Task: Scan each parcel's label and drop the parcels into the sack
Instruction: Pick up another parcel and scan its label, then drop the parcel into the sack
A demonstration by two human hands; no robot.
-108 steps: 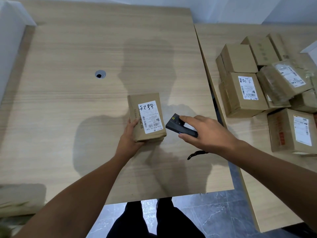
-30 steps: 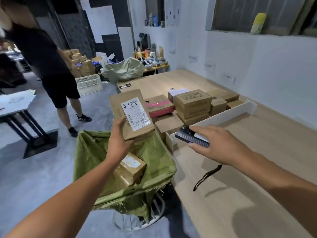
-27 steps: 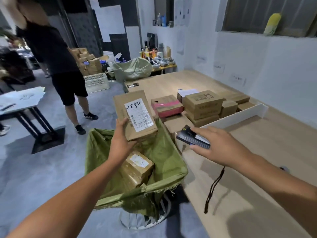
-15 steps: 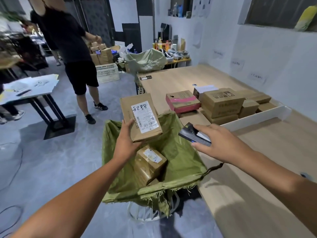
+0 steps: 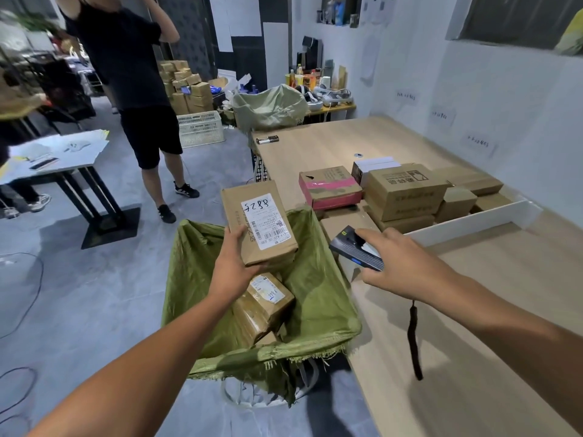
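My left hand (image 5: 232,268) grips a brown cardboard parcel (image 5: 257,222) from below, its white label with handwritten digits facing up. The parcel hangs over the open mouth of the green woven sack (image 5: 318,298). Inside the sack lies another taped brown parcel (image 5: 263,305) with a small label. My right hand (image 5: 399,263) holds a dark handheld scanner (image 5: 355,252) just right of the sack, over the table's edge; a black wrist strap (image 5: 414,339) dangles from it.
The wooden table (image 5: 473,326) runs along my right, with a stack of cardboard boxes (image 5: 400,192) and a pink-taped box (image 5: 329,187) behind a white divider (image 5: 473,223). A person in black (image 5: 138,89) stands on the floor beyond the sack. A black-legged side table (image 5: 56,156) is at left.
I have turned from the table to the sack, carrying the parcel from the tabletop to above the sack's mouth. Over the last second the view has drawn closer; both hands keep their hold.
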